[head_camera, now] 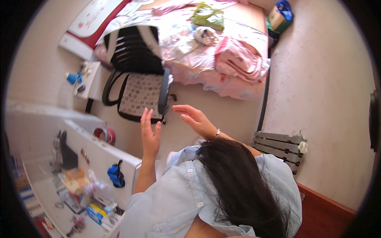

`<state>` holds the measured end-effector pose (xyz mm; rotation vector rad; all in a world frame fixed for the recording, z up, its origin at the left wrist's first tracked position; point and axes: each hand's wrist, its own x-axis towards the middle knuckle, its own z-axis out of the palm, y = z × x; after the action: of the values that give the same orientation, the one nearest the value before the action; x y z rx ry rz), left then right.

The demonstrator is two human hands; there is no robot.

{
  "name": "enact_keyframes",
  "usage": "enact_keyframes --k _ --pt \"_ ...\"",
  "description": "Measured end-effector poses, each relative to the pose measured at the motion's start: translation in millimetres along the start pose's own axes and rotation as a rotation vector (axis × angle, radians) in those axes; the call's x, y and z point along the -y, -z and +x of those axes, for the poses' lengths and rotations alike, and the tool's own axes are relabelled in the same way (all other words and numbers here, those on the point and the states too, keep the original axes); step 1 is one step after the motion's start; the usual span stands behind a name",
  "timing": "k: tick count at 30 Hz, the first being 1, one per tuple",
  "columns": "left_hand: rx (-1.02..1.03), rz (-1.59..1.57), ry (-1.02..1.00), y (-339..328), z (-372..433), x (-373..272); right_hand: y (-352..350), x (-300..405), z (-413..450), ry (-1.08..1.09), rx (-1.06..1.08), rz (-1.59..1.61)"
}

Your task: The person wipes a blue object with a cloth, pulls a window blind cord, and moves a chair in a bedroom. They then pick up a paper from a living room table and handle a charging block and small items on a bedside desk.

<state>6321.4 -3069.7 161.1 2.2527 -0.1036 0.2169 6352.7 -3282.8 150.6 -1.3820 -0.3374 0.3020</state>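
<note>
My left hand (150,139) is raised in front of me with its fingers slightly apart, holding nothing. A thin ring is on one finger. My right hand (193,119) is up beside it, palm turned inward and empty, with a bracelet (218,132) at the wrist. A gap separates the two hands. Just beyond them stands an office chair (140,96) with a patterned seat, a black slatted back and black armrests. In the view, the fingertips overlap the area near its front edge; I cannot tell that they touch it.
A bed (190,73) holds a pink bag (235,59) and a green plastic bag (207,16). On the left, a white desk (44,172) carries boxes and clutter, with a blue pouch (116,175) on its side panel. A red bucket (110,136) and grey rack (278,145) flank me.
</note>
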Motion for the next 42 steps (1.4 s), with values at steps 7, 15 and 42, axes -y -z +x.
enact_keyframes --k 7,15,42 --pt "0.315 -0.148 -0.235 -124 66 -71 155 3 -54 -0.009 -0.401 0.002" --pt "0.517 -0.236 -0.414 -237 160 -132 269 12 -85 0.024 -0.978 0.295" --pt "0.275 -0.822 -0.09 -544 483 -347 809 147 66 0.144 -1.058 0.199"
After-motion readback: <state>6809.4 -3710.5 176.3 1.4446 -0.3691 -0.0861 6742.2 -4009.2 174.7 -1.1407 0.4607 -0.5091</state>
